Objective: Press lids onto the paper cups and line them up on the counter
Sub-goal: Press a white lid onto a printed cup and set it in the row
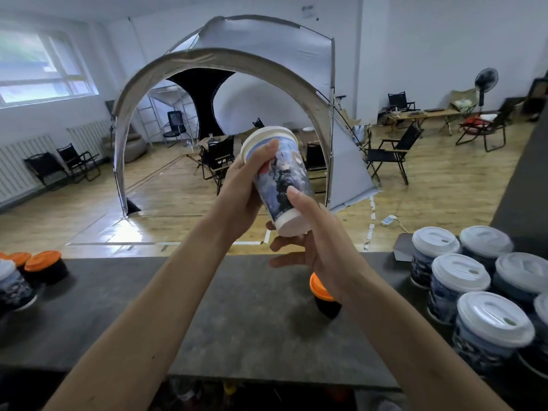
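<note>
I hold a printed blue paper cup [281,176] with a white lid [267,136] up in front of me, tilted with its lid end away and to the left. My left hand [246,188] grips the cup near the lid, thumb across the print. My right hand [311,232] holds the cup's base, thumb on the side and fingers under the bottom. Several lidded printed cups [474,292] stand grouped at the right on the dark counter [178,307].
A black cup with an orange lid [323,295] stands on the counter under my right wrist. More orange-lidded black cups [44,265] and a white-lidded cup [12,289] sit at the left edge. Beyond the counter are a tent, folding chairs and a wooden floor.
</note>
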{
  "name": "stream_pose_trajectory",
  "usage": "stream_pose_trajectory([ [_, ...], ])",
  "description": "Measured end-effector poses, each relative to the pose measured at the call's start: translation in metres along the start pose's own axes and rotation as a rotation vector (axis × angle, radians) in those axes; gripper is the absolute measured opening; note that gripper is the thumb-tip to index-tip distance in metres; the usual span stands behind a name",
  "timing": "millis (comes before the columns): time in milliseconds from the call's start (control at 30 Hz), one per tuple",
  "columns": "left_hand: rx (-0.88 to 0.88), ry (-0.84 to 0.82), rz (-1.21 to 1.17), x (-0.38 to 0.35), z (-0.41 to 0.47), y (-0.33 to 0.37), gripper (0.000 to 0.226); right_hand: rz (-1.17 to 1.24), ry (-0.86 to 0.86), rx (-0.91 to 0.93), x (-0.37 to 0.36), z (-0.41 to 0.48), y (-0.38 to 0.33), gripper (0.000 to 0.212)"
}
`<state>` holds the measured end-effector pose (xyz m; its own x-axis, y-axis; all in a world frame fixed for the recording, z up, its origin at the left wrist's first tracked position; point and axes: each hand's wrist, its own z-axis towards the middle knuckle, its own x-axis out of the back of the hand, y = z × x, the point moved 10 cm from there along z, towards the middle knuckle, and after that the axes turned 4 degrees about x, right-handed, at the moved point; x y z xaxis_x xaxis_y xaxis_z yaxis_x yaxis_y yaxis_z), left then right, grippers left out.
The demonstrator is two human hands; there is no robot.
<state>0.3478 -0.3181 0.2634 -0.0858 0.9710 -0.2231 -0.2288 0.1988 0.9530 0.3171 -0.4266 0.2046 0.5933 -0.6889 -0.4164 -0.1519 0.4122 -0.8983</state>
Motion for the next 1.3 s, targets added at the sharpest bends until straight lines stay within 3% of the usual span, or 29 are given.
stream_pose_trajectory([
  [167, 0.091, -0.085, -0.126, -0.022, -0.004, -0.013, 0.055, 0.230, -0.142, -0.109, -0.014, -0.012, -0.007, 0.067],
  [367, -0.052, 0.038, 0.018, -0.022, 0.004, -0.007, 0.061, -0.145, 0.141, 0.060, 0.025, -0.016, -0.018, 0.063],
  [500, -0.081, 0.052, 0.051, -0.033, 0.004, -0.004, 0.036, -0.192, 0.147, 0.079, 0.030, -0.022, -0.028, 0.052],
  [600, -0.075, 0.079, 0.081, -0.039, 0.005, -0.004, 0.041, -0.156, 0.158, 0.070, 0.035, -0.024, -0.027, 0.056],
  [667, -0.059, 0.068, 0.085, -0.043, 0.006, -0.007, 0.052, -0.080, 0.111, 0.030, 0.033, -0.026, -0.025, 0.062],
  [800, 0.103, -0.105, 0.021, -0.060, 0.004, -0.022, 0.060, 0.381, -0.093, -0.123, 0.017, -0.037, -0.020, 0.066],
  [967, 0.190, -0.155, -0.053, -0.067, -0.003, -0.031, 0.073, 0.485, -0.170, -0.184, 0.009, -0.051, -0.018, 0.068],
  [1100, 0.233, -0.180, -0.071, -0.076, -0.010, -0.037, 0.067, 0.651, -0.224, -0.186, -0.002, -0.059, -0.023, 0.065],
  [1200, 0.268, -0.188, -0.092, -0.076, -0.009, -0.047, 0.061, 0.591, -0.199, -0.169, -0.003, -0.060, -0.025, 0.064],
  [1300, 0.242, -0.130, 0.028, -0.066, -0.005, -0.046, 0.066, 0.283, -0.049, -0.134, 0.020, -0.053, -0.016, 0.067],
])
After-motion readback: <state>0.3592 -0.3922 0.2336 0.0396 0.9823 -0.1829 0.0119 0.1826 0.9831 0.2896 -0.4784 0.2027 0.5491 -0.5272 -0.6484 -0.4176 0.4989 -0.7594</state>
